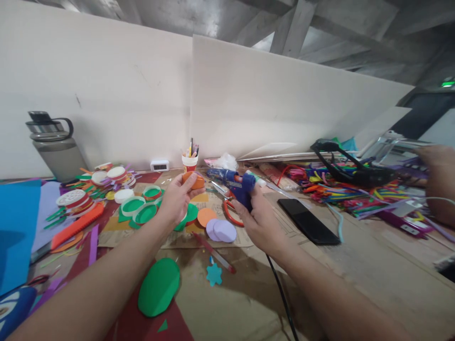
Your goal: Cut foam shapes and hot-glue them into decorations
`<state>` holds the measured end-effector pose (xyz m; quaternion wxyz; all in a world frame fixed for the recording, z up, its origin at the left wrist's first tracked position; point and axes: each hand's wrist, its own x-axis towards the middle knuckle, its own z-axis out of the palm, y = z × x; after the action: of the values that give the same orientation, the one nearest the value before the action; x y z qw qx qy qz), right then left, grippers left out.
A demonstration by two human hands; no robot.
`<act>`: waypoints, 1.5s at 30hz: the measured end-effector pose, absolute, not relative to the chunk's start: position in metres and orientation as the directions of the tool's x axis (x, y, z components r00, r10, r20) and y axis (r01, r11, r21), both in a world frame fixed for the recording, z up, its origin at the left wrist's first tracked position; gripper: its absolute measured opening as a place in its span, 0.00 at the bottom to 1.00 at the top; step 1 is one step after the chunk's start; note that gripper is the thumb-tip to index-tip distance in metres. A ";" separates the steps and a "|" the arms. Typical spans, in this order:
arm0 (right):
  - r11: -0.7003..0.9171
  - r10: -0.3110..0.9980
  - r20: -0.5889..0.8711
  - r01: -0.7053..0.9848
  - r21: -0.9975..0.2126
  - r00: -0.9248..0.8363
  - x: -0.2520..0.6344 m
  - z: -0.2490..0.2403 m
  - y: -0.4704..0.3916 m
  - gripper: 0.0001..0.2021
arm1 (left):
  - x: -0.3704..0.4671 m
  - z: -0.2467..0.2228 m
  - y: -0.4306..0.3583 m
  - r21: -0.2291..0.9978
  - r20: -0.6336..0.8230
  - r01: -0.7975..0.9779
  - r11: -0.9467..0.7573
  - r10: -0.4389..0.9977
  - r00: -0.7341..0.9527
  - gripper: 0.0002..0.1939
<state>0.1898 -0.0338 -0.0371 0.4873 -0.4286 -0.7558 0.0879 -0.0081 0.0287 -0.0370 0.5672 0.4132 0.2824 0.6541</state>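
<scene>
My left hand (pixel 177 201) pinches a small orange piece (pixel 196 181), perhaps foam or paper, between thumb and fingers. My right hand (pixel 262 220) is wrapped round a blue hot glue gun (pixel 243 190), its nozzle pointing left toward the orange piece; the two look apart. Below the gun lie scissors (pixel 232 214) with orange handles. Between my hands are an orange disc (pixel 206 217) and lilac discs (pixel 226 231). White-rimmed rounds with green bases (pixel 132 205) sit by my left wrist. Nearer are a pen (pixel 217 255), a teal flower-like cutout (pixel 214 274) and a green oval (pixel 159 287).
A phone (pixel 308 221) lies right of my right hand; a black cord (pixel 283 293) runs below it. Colourful craft strips (pixel 330 194) fill the right side, beside another person's hand (pixel 441 184). At left are a bottle (pixel 57 151) and an orange box cutter (pixel 78 226).
</scene>
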 end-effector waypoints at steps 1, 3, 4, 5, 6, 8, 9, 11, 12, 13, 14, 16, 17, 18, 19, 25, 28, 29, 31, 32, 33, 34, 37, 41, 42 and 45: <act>0.626 0.730 0.662 0.554 -0.548 -0.170 0.190 -0.037 -0.034 0.18 | -0.008 -0.037 0.028 0.838 0.223 -0.509 -0.197 0.975 -0.011 0.16; 0.639 0.724 0.663 0.543 -0.544 -0.189 0.189 -0.037 -0.034 0.19 | -0.007 -0.037 0.028 0.839 0.227 -0.507 -0.200 0.974 -0.007 0.16; 0.643 0.723 0.664 0.542 -0.541 -0.194 0.189 -0.037 -0.033 0.19 | -0.006 -0.037 0.027 0.840 0.228 -0.504 -0.201 0.974 -0.007 0.16; 0.643 0.722 0.664 0.544 -0.539 -0.196 0.189 -0.038 -0.033 0.19 | -0.005 -0.036 0.026 0.843 0.229 -0.499 -0.202 0.973 -0.007 0.17; 0.641 0.723 0.663 0.548 -0.537 -0.195 0.188 -0.038 -0.034 0.19 | -0.005 -0.036 0.026 0.846 0.230 -0.493 -0.204 0.973 -0.008 0.17; 0.637 0.723 0.664 0.556 -0.534 -0.190 0.188 -0.037 -0.034 0.19 | -0.003 -0.036 0.024 0.854 0.232 -0.478 -0.208 0.973 -0.009 0.18; 0.637 0.722 0.665 0.558 -0.532 -0.189 0.188 -0.037 -0.035 0.19 | -0.003 -0.035 0.024 0.857 0.235 -0.470 -0.211 0.972 -0.008 0.18; 0.633 0.724 0.665 0.562 -0.532 -0.187 0.187 -0.036 -0.036 0.19 | -0.002 -0.036 0.022 0.862 0.244 -0.457 -0.221 0.970 -0.008 0.19; 0.630 0.727 0.662 0.563 -0.535 -0.184 0.187 -0.036 -0.036 0.19 | -0.002 -0.036 0.022 0.863 0.249 -0.451 -0.225 0.969 -0.007 0.19; 0.627 0.730 0.659 0.563 -0.538 -0.183 0.187 -0.035 -0.037 0.18 | -0.002 -0.036 0.022 0.865 0.253 -0.447 -0.230 0.967 -0.007 0.18; 0.625 0.733 0.655 0.562 -0.542 -0.183 0.186 -0.035 -0.037 0.18 | -0.002 -0.036 0.022 0.865 0.256 -0.444 -0.232 0.967 -0.007 0.18; 0.626 0.734 0.652 0.560 -0.543 -0.189 0.186 -0.034 -0.037 0.18 | -0.002 -0.036 0.022 0.863 0.257 -0.446 -0.237 0.966 -0.016 0.18; 0.629 0.732 0.654 0.559 -0.540 -0.192 0.186 -0.034 -0.037 0.18 | -0.002 -0.036 0.022 0.861 0.256 -0.449 -0.240 0.966 -0.025 0.18; 0.631 0.731 0.654 0.560 -0.538 -0.195 0.186 -0.034 -0.037 0.19 | -0.002 -0.036 0.022 0.857 0.256 -0.453 -0.244 0.966 -0.035 0.19; 0.630 0.731 0.654 0.562 -0.536 -0.196 0.186 -0.035 -0.037 0.19 | -0.003 -0.035 0.023 0.854 0.257 -0.458 -0.248 0.965 -0.044 0.19; 0.630 0.732 0.653 0.560 -0.538 -0.196 0.187 -0.036 -0.036 0.19 | -0.005 -0.033 0.024 0.841 0.270 -0.471 -0.265 0.961 -0.059 0.18; 0.640 0.721 0.664 0.557 -0.529 -0.199 0.187 -0.036 -0.036 0.18 | -0.004 -0.033 0.023 0.840 0.270 -0.476 -0.260 0.962 -0.050 0.18; 0.642 0.719 0.666 0.557 -0.526 -0.199 0.187 -0.036 -0.036 0.18 | -0.004 -0.034 0.023 0.841 0.269 -0.476 -0.258 0.962 -0.046 0.19; 0.642 0.717 0.667 0.561 -0.522 -0.200 0.186 -0.035 -0.036 0.19 | -0.003 -0.034 0.022 0.846 0.266 -0.470 -0.251 0.963 -0.035 0.19; 0.641 0.718 0.666 0.563 -0.522 -0.200 0.186 -0.035 -0.037 0.19 | -0.003 -0.035 0.022 0.850 0.265 -0.465 -0.248 0.964 -0.029 0.19; 0.639 0.720 0.665 0.564 -0.523 -0.200 0.186 -0.035 -0.037 0.18 | -0.003 -0.035 0.022 0.854 0.264 -0.459 -0.245 0.964 -0.023 0.20; 0.638 0.722 0.663 0.564 -0.524 -0.200 0.186 -0.034 -0.038 0.18 | -0.002 -0.035 0.021 0.858 0.264 -0.453 -0.244 0.964 -0.018 0.20; 0.636 0.723 0.663 0.562 -0.529 -0.195 0.186 -0.034 -0.038 0.17 | -0.002 -0.035 0.021 0.866 0.266 -0.437 -0.243 0.964 -0.009 0.19; 0.649 0.710 0.675 0.557 -0.517 -0.201 0.186 -0.034 -0.037 0.17 | -0.002 -0.035 0.021 0.856 0.275 -0.451 -0.255 0.961 -0.021 0.18; 0.649 0.711 0.674 0.558 -0.517 -0.202 0.186 -0.034 -0.037 0.17 | -0.003 -0.035 0.022 0.851 0.278 -0.457 -0.260 0.960 -0.028 0.18; 0.640 0.717 0.669 0.566 -0.519 -0.198 0.186 -0.034 -0.037 0.17 | -0.006 -0.035 0.024 0.839 0.283 -0.474 -0.270 0.958 -0.044 0.16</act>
<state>0.1861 -0.0366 -0.0337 0.4770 -0.4166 -0.7699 0.0791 -0.0057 0.0241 -0.0346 0.5366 0.4358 0.2780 0.6670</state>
